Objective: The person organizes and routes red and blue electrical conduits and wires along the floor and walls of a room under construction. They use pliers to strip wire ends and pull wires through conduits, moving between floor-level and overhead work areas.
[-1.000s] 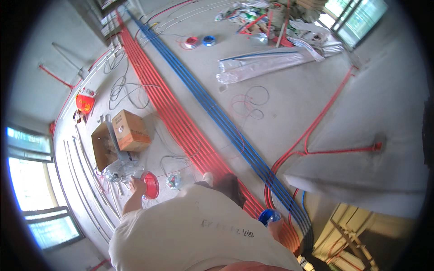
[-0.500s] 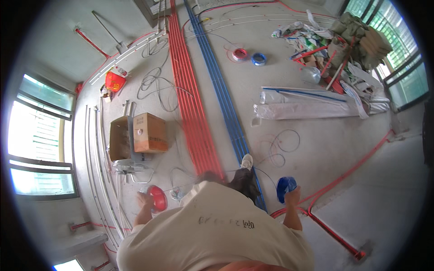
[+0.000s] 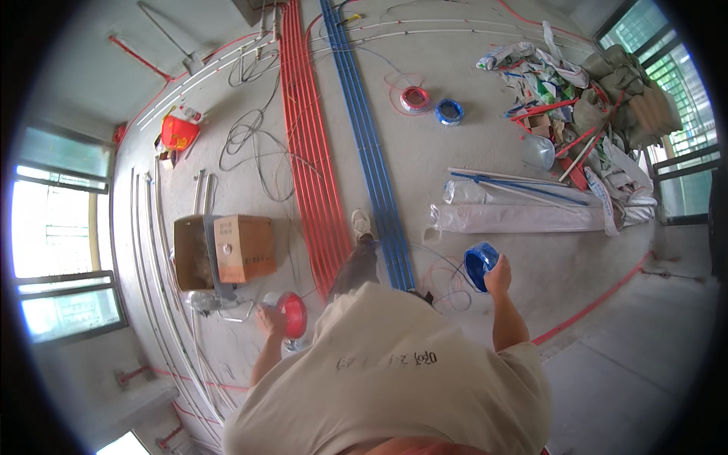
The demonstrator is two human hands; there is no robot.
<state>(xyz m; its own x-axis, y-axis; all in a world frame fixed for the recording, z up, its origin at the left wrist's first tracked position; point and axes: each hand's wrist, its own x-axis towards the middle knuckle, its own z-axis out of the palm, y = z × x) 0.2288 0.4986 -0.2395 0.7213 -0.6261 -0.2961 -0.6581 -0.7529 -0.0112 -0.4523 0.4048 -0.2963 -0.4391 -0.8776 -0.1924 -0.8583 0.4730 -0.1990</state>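
Note:
My left hand (image 3: 271,321) is closed around the edge of a red wire coil (image 3: 293,314), carried low at my left side. Out to my right, my right hand (image 3: 498,277) grips the rim of a blue wire coil (image 3: 477,266) in shiny clear wrap. Thin loose wire (image 3: 453,297) trails on the floor below the blue coil. Farther off, a second red wire coil (image 3: 415,98) and a second blue wire coil (image 3: 450,112) lie side by side on the floor. One of my shoes (image 3: 361,222) is between the red and blue pipe rows.
Red conduits (image 3: 312,163) and blue conduits (image 3: 370,144) run away along the floor. At left are cardboard boxes (image 3: 244,249), white pipes (image 3: 155,250) and a red bag (image 3: 180,133). Grey cable (image 3: 262,148) lies looped. Wrapped bundles (image 3: 516,218) and a rubbish heap (image 3: 599,106) sit right.
I have stepped forward, a different shoe now showing ahead. Both coils have swung forward and stay in my hands; the right one has risen farther up the view.

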